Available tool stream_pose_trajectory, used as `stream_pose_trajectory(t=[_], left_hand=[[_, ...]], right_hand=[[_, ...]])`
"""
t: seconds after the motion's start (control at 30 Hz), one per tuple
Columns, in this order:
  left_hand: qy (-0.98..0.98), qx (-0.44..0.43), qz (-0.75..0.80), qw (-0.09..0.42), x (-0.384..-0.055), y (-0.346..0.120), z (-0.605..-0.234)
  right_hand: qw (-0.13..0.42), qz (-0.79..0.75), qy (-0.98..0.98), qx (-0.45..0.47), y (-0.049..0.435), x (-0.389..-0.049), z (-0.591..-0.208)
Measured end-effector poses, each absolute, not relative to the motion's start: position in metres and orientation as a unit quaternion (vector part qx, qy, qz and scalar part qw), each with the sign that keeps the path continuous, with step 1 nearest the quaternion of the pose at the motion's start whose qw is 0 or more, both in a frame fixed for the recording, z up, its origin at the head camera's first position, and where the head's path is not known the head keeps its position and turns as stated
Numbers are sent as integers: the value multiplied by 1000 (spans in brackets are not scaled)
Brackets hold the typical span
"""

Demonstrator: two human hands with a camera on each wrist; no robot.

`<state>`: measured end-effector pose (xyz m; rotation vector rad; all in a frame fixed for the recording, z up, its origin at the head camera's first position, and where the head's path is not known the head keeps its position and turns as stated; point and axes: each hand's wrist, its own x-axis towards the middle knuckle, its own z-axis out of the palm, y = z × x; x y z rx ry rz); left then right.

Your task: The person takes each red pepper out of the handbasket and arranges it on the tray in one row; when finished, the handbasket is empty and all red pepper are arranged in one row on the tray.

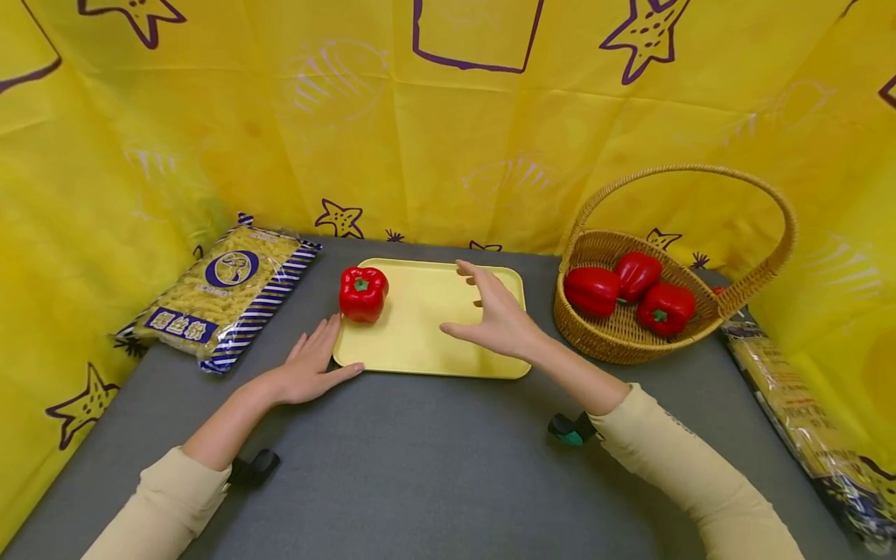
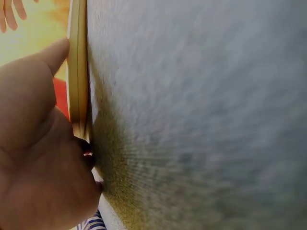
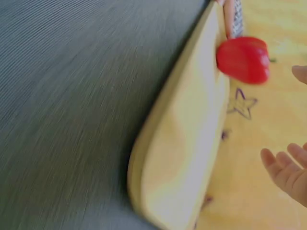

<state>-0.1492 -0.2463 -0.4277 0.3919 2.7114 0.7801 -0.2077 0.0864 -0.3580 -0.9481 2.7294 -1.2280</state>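
A yellow tray (image 1: 427, 342) lies on the grey table, with one red bell pepper (image 1: 363, 295) standing at its left end. My left hand (image 1: 308, 367) rests at the tray's lower left corner, fingers extended; in the left wrist view its thumb touches the tray rim (image 2: 78, 62). Over the right part of the tray hovers my right hand (image 1: 495, 315), thumb and fingers spread apart around nothing. The right wrist view shows that hand's fingers (image 3: 283, 172) apart from both the bell pepper (image 3: 244, 60) and the tray (image 3: 180, 153).
At the right stands a wicker basket (image 1: 595, 344) with a tall handle, holding several red bell peppers (image 1: 666, 309). A bag of pasta (image 1: 227, 292) lies at the left. Another clear package (image 1: 805, 412) lies along the right edge. Yellow patterned cloth (image 1: 448, 155) hangs behind and at the sides.
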Motion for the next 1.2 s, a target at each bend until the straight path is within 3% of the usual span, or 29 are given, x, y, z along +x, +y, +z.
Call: stream_pose_trajectory(t=[0.2, 0.33, 0.47, 0.77, 1.2], left_hand=[[944, 136, 262, 146, -142, -248, -431], [943, 145, 268, 137, -140, -246, -430], [942, 141, 268, 143, -140, -246, -429], [935, 151, 289, 140, -134, -245, -419], [923, 174, 311, 144, -132, -250, -416]], right_hand=[[-77, -370, 877, -295, 147, -199, -343], [-118, -366, 893, -232, 193, -194, -334], [-125, -369, 909, -152, 236, -192, -329], [-65, -287, 950, -103, 294, -206, -333], [20, -221, 965, -141, 294, -239, -345]])
